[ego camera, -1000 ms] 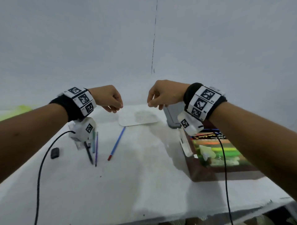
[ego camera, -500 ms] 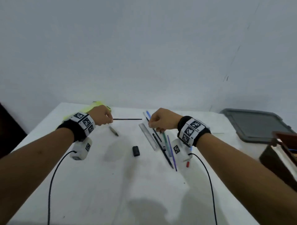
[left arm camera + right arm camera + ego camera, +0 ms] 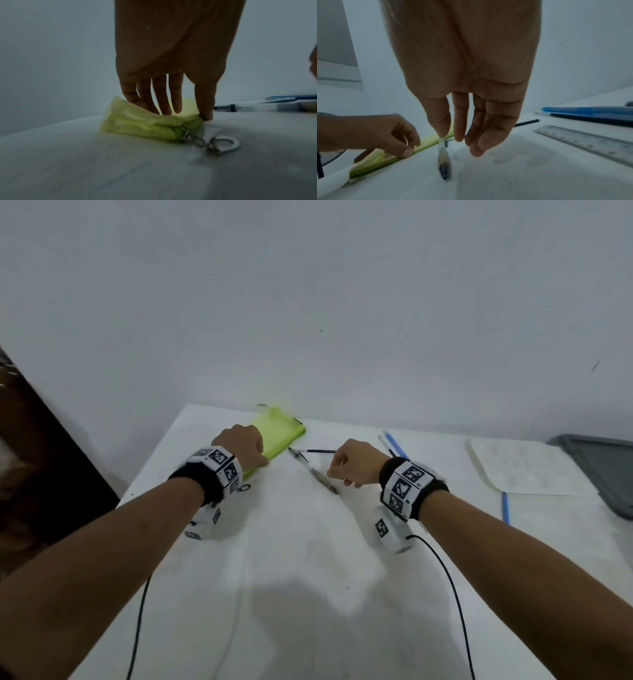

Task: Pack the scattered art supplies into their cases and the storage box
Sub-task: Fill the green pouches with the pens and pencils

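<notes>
A lime-green pencil case (image 3: 279, 434) lies at the table's far left. My left hand (image 3: 245, 448) holds its near end: the fingers (image 3: 164, 102) lie on top and the thumb presses the side by the zipper, where a metal key ring (image 3: 224, 144) hangs. A clear pen (image 3: 313, 472) lies on the table just right of the case. My right hand (image 3: 349, 465) hangs over it, with thumb and forefinger tips (image 3: 443, 134) set either side of the pen (image 3: 444, 159). A thin black stick (image 3: 320, 451) lies beyond it.
Blue pens (image 3: 395, 445) and a metal ruler (image 3: 590, 142) lie right of my right hand. A white palette (image 3: 524, 470), a loose blue pen (image 3: 505, 508) and a grey lid (image 3: 603, 470) are at the far right. The table's left edge drops off beside the case.
The view has swung left. My left hand has gone onto the green case, and my right hand has moved left from the ruler and pens to the clear pen.
</notes>
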Motion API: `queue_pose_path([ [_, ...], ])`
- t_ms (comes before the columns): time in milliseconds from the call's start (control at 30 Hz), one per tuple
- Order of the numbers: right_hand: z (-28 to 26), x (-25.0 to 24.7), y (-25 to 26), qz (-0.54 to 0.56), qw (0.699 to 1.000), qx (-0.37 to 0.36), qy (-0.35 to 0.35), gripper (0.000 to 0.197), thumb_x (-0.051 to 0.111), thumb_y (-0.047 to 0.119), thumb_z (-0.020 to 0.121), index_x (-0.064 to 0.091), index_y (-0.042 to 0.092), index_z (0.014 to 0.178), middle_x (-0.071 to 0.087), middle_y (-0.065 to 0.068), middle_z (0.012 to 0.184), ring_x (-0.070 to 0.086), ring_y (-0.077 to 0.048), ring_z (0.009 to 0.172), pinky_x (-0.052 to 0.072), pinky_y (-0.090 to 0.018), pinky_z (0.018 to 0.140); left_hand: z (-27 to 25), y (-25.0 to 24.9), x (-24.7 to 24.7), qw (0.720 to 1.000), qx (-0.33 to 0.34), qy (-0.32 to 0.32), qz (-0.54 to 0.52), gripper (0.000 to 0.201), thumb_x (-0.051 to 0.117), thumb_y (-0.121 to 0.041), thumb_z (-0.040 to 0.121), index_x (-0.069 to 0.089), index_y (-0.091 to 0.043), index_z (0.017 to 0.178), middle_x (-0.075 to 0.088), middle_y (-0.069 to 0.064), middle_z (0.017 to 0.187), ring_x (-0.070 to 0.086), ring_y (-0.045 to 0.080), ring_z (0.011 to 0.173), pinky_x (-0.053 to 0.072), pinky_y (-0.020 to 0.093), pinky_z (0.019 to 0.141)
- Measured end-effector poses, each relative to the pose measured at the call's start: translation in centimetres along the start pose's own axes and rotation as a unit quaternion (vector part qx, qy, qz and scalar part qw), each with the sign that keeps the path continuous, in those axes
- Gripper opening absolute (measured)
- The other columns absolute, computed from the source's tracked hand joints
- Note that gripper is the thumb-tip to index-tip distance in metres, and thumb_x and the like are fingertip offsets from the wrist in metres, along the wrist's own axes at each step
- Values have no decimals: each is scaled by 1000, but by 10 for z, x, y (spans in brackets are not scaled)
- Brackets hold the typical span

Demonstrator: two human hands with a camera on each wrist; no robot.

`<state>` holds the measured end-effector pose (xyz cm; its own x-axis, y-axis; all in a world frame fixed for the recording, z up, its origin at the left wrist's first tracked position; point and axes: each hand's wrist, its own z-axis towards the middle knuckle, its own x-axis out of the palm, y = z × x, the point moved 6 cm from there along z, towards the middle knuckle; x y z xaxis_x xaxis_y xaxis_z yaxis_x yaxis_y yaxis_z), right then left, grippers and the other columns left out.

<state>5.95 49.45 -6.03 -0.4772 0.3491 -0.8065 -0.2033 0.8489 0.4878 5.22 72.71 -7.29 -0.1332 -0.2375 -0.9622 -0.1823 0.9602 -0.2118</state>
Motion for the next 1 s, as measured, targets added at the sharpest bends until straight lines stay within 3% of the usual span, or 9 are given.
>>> queue_pose_path([
  [133,10,12,26,-68,997,-2,23,41,69,43,85,72,3,88,74,-12,83,62,-20,64,53,-28,60,-3,-5,-3,1000,24,-3,-18,11,62,-24,81,68,-19,89,69,6,96,64,28,85,55,33,76],
  [233,10,18,36,-116,993,-9,3,29,69,30,86,70,3,97,72,-12,94,60,-21,72,47,-23,55,-5,-7,-3,998,19,8,-57,19,59,-16,83,66,-10,100,66,12,103,64,33,92,54,34,78],
  [300,11,20,35,-103,995,8,16,21,66,22,87,71,1,92,73,-14,88,62,-21,68,52,-25,57,-8,-11,-5,994,21,24,-100,22,62,-13,83,64,-7,104,67,13,102,67,33,90,56,36,79],
  [400,5,16,27,12,998,42,38,21,62,17,89,71,-1,82,73,-13,77,65,-20,64,59,-27,60,-11,-17,-10,985,27,32,-169,12,66,-9,79,69,-1,87,72,14,85,72,29,71,61,37,70],
  [467,-7,9,21,132,990,50,0,20,60,14,88,68,0,77,71,-13,74,62,-19,61,54,-25,55,-13,-23,-10,972,31,51,-228,11,69,-7,78,71,4,80,70,12,69,71,28,64,62,39,69],
  [567,-32,6,10,298,950,67,-58,16,53,10,86,61,2,73,70,-12,74,59,-18,60,46,-24,52,-23,-41,-3,935,48,99,-336,22,77,-14,81,70,7,78,65,14,64,65,25,59,62,39,68],
  [733,-59,23,-4,481,863,100,-114,17,42,1,83,48,6,68,57,-9,59,53,-25,55,44,-32,62,-45,-80,11,852,68,182,-486,16,63,-8,92,65,3,80,61,13,68,61,21,61,60,34,65],
  [833,-74,37,-10,527,833,113,-123,12,40,4,75,45,9,65,48,-6,56,43,-21,47,36,-29,51,-51,-93,19,844,63,190,-498,16,66,-11,91,66,4,85,61,15,71,62,21,61,60,33,64],
  [1000,-95,53,-31,469,858,146,-149,22,54,10,90,49,13,69,40,-1,61,35,-14,49,38,-29,53,-54,-114,29,852,61,212,-474,14,65,-8,91,65,5,88,60,15,68,62,23,60,58,31,58],
])
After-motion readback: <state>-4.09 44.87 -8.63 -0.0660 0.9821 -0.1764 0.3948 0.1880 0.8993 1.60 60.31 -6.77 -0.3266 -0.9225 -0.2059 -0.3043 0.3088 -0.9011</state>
